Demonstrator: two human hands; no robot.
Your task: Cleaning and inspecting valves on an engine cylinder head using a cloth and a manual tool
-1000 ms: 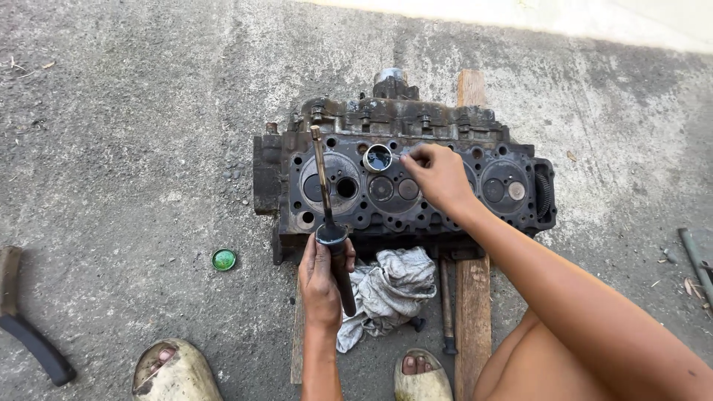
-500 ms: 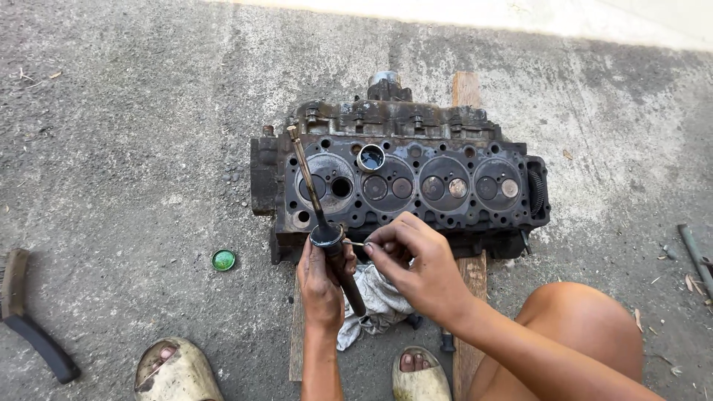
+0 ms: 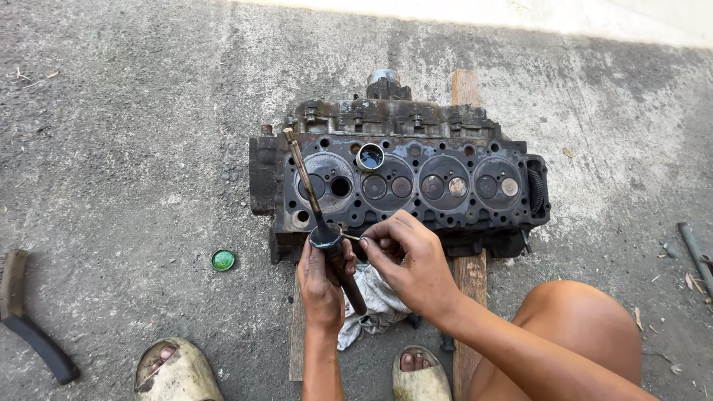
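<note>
Slender greasy steel valve [image 3: 316, 199], sooty head

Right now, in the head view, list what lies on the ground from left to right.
Dark brush handle → green cap → engine cylinder head → metal rod at the right edge.

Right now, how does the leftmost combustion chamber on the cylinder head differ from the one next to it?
The leftmost chamber shows open dark holes, one valve seat empty; the second chamber has both valves seated. A small open tin sits by the second chamber's upper rim, none by the leftmost. Both are round, sooty recesses.
</note>
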